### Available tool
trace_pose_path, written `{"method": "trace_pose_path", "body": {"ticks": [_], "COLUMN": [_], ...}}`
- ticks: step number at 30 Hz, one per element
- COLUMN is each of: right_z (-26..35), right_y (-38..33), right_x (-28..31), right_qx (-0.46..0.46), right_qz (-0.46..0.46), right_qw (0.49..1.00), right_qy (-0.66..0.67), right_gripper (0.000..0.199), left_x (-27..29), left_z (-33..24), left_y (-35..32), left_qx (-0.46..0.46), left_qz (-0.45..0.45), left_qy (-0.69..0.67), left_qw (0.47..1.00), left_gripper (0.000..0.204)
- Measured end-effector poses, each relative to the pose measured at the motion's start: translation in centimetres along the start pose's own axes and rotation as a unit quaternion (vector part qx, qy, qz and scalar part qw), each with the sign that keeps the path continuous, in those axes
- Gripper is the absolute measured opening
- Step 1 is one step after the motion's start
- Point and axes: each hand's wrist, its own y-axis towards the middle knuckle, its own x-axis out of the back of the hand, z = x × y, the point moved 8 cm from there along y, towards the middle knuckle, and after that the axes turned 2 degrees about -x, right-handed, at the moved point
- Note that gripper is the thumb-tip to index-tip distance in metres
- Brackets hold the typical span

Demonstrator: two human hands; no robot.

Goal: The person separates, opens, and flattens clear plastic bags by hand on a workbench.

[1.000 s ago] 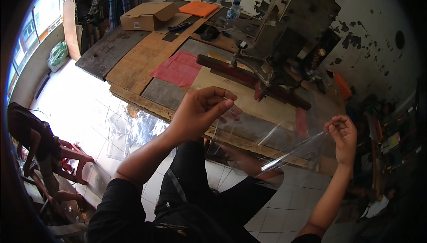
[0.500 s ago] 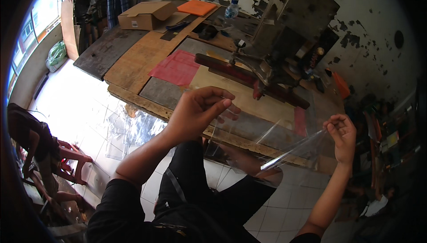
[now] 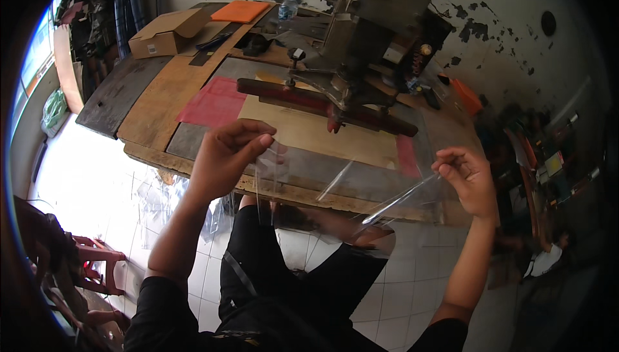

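A clear plastic sheet (image 3: 348, 191) hangs between my two hands above the front edge of the worktable. My left hand (image 3: 235, 152) pinches its left part between thumb and fingers. At the other side my right hand (image 3: 465, 178) grips the right part, and bright folds run down from there. Behind the sheet stands a press machine with a dark red horizontal bar (image 3: 303, 99). Under that bar a yellowish sheet (image 3: 309, 134) lies over a pink sheet (image 3: 216, 102), on a grey plate.
A cardboard box (image 3: 164, 33), an orange folder (image 3: 238, 11) and a water bottle (image 3: 288, 7) are at the back of the table. Loose clear plastic (image 3: 155, 200) lies on the tiled floor to the left, near a red stool (image 3: 100, 262) and a seated person.
My view has turned to the right, so the table and press appear further left. Both hands still hold the plastic sheet, now spread a little wider.
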Motion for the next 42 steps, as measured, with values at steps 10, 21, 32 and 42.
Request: {"method": "trace_pose_path", "body": {"ticks": [10, 21, 32, 42], "right_z": [3.9, 2.7, 2.9, 0.5], "right_y": [-0.5, 0.1, 0.2, 1.0], "right_x": [-3.8, -4.5, -5.9, -4.8], "right_qx": [0.078, 0.025, 0.086, 0.07], "right_qz": [0.126, 0.13, 0.205, 0.121], "right_qw": [0.976, 0.986, 0.96, 0.983], "right_qy": [-0.159, -0.1, -0.173, -0.119], "right_gripper": [0.033, 0.017, 0.008, 0.017], "left_x": [2.8, 3.7, 3.6, 2.4], "left_z": [0.1, -0.3, -1.7, -3.7], "left_y": [1.1, 1.0, 1.0, 1.0], "left_qx": [0.004, 0.0, 0.013, -0.018], "left_qz": [0.042, 0.04, 0.033, 0.028], "left_qy": [0.016, -0.012, 0.008, 0.087], "left_qw": [0.999, 0.999, 0.999, 0.996], "left_gripper": [0.022, 0.024, 0.024, 0.024]}}
